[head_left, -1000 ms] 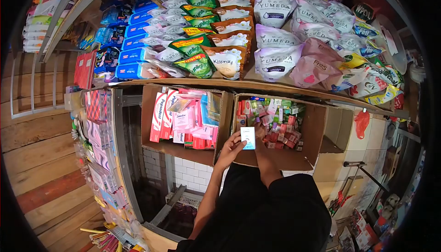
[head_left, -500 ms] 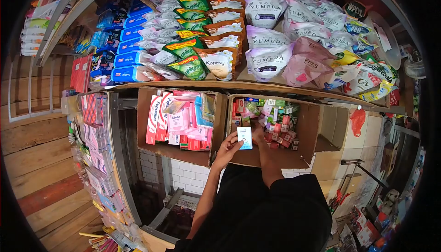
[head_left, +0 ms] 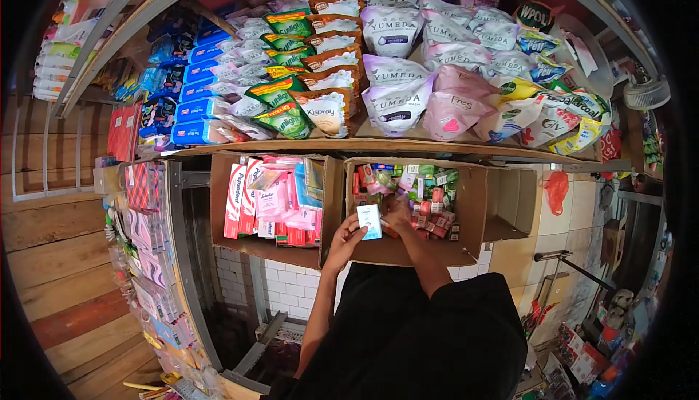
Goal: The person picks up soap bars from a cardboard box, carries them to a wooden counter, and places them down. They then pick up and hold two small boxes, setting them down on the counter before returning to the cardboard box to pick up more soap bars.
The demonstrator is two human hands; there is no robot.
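A small white and light-blue box (head_left: 369, 221) is held upright between the thumb and fingers of my left hand (head_left: 345, 242), over the near left edge of a cardboard box (head_left: 470, 214). My right hand (head_left: 397, 214) reaches down into that cardboard box, just right of the small box. Its fingers are blurred and partly hidden among the goods, so I cannot make out whether they hold anything. Around it lie small red cartons (head_left: 439, 225) and green cartons (head_left: 445, 176).
To the left, another cardboard box (head_left: 329, 214) holds Pepsodent cartons (head_left: 234, 200) and pink packs (head_left: 273, 202). Above both runs a shelf (head_left: 291, 145) with Kispray pouches (head_left: 325, 112), Sunlight pouches (head_left: 285, 114) and Yumeda pouches (head_left: 393, 105). A red plastic bag (head_left: 556, 192) hangs at the right.
The view has shifted, so the shelf and boxes appear further left. My left hand still grips the white box, and my right hand has moved slightly upward among the cartons.
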